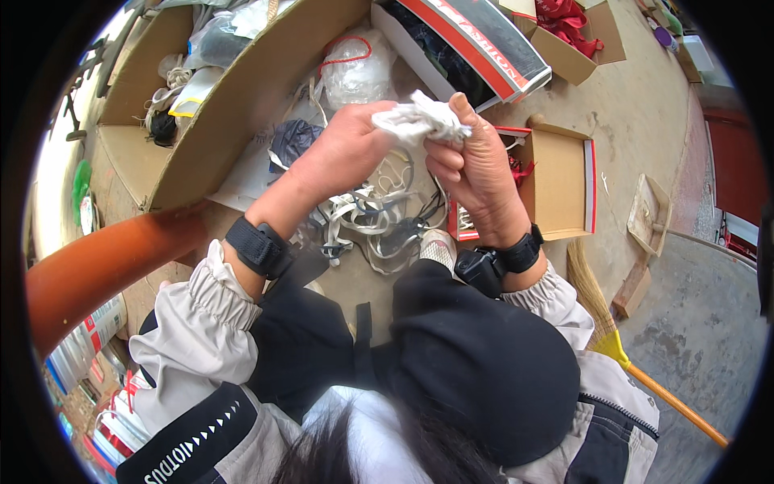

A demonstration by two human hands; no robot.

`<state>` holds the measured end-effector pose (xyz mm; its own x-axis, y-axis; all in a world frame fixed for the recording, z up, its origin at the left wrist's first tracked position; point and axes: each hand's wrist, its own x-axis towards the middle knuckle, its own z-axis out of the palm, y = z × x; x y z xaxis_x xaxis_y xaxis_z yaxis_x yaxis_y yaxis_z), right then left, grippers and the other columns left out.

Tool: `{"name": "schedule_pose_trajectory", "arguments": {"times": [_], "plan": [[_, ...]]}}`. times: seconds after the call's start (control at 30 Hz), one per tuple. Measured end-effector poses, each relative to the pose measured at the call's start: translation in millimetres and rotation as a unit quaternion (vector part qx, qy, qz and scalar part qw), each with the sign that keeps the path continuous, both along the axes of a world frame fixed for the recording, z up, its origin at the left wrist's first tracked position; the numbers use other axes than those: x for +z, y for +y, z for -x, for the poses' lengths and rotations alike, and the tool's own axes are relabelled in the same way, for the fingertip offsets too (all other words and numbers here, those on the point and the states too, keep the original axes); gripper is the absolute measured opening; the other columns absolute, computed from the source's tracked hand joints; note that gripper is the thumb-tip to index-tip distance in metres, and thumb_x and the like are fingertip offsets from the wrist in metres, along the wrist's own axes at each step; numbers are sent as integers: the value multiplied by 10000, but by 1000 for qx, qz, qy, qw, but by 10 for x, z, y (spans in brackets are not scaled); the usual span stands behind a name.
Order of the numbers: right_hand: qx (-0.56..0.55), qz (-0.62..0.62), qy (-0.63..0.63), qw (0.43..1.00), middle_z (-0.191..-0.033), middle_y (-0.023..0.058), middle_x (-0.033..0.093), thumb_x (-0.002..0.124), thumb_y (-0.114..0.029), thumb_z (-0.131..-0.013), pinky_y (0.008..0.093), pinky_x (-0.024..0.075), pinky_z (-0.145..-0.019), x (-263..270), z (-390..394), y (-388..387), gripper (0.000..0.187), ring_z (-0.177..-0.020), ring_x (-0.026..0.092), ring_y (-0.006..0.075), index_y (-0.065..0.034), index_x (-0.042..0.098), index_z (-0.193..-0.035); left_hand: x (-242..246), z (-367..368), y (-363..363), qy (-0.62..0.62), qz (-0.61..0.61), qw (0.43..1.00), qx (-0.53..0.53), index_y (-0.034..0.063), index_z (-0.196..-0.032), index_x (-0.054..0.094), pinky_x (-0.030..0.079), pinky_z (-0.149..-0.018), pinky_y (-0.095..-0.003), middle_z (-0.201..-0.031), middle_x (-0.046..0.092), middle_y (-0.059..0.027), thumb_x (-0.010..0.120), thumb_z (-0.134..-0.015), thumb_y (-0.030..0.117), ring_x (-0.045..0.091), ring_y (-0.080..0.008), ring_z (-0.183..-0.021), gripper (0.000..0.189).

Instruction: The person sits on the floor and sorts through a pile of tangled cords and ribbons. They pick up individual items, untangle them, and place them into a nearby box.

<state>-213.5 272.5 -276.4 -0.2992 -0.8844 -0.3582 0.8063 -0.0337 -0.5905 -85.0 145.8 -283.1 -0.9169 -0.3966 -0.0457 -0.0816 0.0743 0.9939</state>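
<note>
Both hands are raised in front of my knees around a small bundle of white cord or strap (421,120). My left hand (347,140) pinches the looped left end, its fingers partly turned from view. At the other end my right hand (484,166) grips the bundle with curled fingers, thumb pointing up. Below them, a loose tangle of white and dark straps (363,221) lies on the floor by my shoe (438,247). Behind the left hand are a dark crumpled plastic bag (295,144) and a clear plastic bag (357,69) with a red cord.
A large cardboard box (242,100) rises at the left. Near the right hand sits an open red-edged box (562,187); a shoebox (471,45) stands beyond. A broom (589,290) and a dustpan (648,215) lie right. An orange-brown curved object (109,266) juts in from the left.
</note>
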Motion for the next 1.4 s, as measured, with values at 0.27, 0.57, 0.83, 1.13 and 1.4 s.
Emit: {"name": "schedule_pose_trajectory", "arguments": {"times": [0.27,0.57,0.83,1.13,1.4], "plan": [[-146,-39,432,889,-797,49,632,679,-66,-871,253,492,-582,-118,38,-53,99,-647,594,121,-8,599,-875,65,14,131,-131,126,981,-65,0,-1093,617,471,-705,-337,-796,615,-128,503,-959,158,562,-167,-733,237],[122,-48,512,849,-754,-27,595,683,-120,-877,210,442,-599,-129,154,51,136,-677,532,51,-3,641,-933,301,-56,-234,-96,240,961,-97,-10,-841,648,414,-505,-286,-585,526,-53,651,-895,220,489,-118,-526,236],[46,62,34,996,-891,64,645,605,-183,-949,275,532,-607,-173,112,115,177,-723,608,114,-25,601,-1027,156,-50,-165,-132,-197,971,1,84,-991,694,257,-442,-173,-662,502,108,602,-950,235,365,22,-515,181],[-163,-58,428,887,-891,52,671,684,-62,-870,241,537,-635,-315,-6,13,132,-768,633,93,-9,621,-974,-29,-20,2,-134,165,977,-22,-29,-974,675,452,-605,-285,-700,603,-55,610,-912,165,533,-102,-646,214],[-104,-95,455,879,-834,22,662,710,-84,-842,219,500,-619,-274,-31,30,158,-732,605,54,-3,616,-940,5,39,64,33,282,954,100,2,-897,666,506,-648,-367,-796,654,-165,662,-808,105,638,-295,-682,136]]}}
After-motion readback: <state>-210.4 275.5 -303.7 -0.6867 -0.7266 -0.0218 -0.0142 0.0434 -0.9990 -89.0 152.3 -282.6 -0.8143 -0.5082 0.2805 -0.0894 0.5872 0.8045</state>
